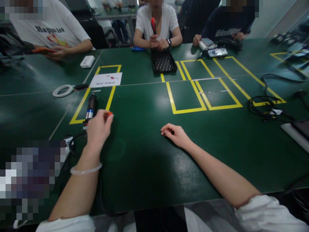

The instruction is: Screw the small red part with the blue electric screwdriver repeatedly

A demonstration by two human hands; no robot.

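Pinching what seems a small orange piece (110,113) just beside the dark cylinder (91,102), the left hand (99,126) could bump that cylinder by swinging outward, while the right hand (175,134), loosely half-open, holds nothing visible over the table (140,164).

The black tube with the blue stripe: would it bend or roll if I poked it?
The black tube beside the left hand probably wouldn't bend much: its sides look straight. It looks round, so on its side it might roll, and the shiny green table might not slow it. Its silver band gleams, so it may be slippery there.
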